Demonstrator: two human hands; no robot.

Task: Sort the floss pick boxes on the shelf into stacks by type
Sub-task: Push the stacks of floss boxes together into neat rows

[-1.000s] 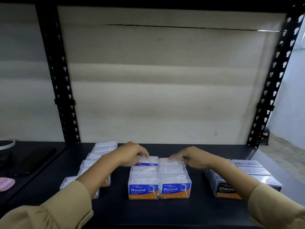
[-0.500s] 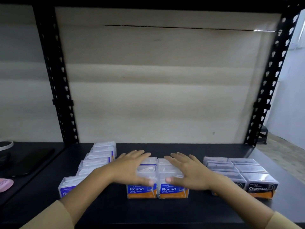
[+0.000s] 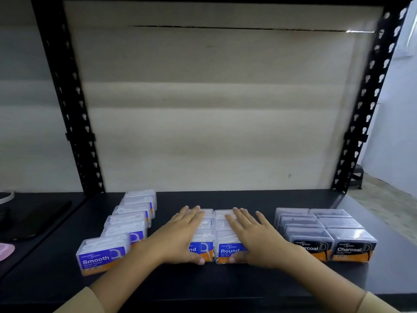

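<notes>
Three groups of clear floss pick boxes stand on the black shelf [image 3: 225,281]. The "Round" boxes [image 3: 228,251] form two rows in the middle. My left hand [image 3: 180,236] lies flat on the left row, fingers straight, thumb at the front box's face. On the right row my right hand [image 3: 252,236] lies flat the same way. A slanted single row of "Smooth" boxes [image 3: 99,256] runs back on the left. Dark "Charcoal" boxes [image 3: 352,247] sit in two rows on the right.
Black perforated shelf uprights rise at the back left [image 3: 74,123] and back right [image 3: 361,123], with a beige back panel between them. A dark flat object [image 3: 38,213] and a pink item [image 3: 5,250] lie on the neighbouring surface at left. A black stool [image 3: 356,177] stands on the floor at right.
Both hands drew back from the rear Round boxes, flattened out and settled on top of the two rows, thumbs at the front. The view shifted slightly, showing the front Smooth label.
</notes>
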